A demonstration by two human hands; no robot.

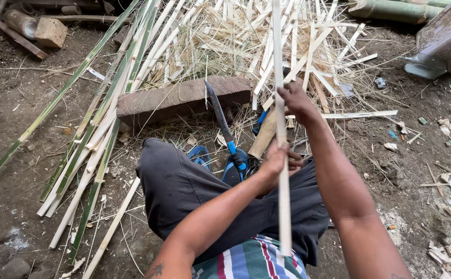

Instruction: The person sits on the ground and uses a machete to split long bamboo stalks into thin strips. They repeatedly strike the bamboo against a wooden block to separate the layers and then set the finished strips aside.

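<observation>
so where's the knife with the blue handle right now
In the head view the knife sits centre frame, unheld, blade leaning on the wooden block, handle down by the blue sandals, just left of the left hand.

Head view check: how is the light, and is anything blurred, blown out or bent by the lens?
Head view: soft, even daylight, no hard shadows. The pale split bamboo pile at top is bright, near washed out. The bamboo strip held by left hand and right hand is sharp, as is the knife. Wide-angle lens: long green strips at left fan outward.
</observation>
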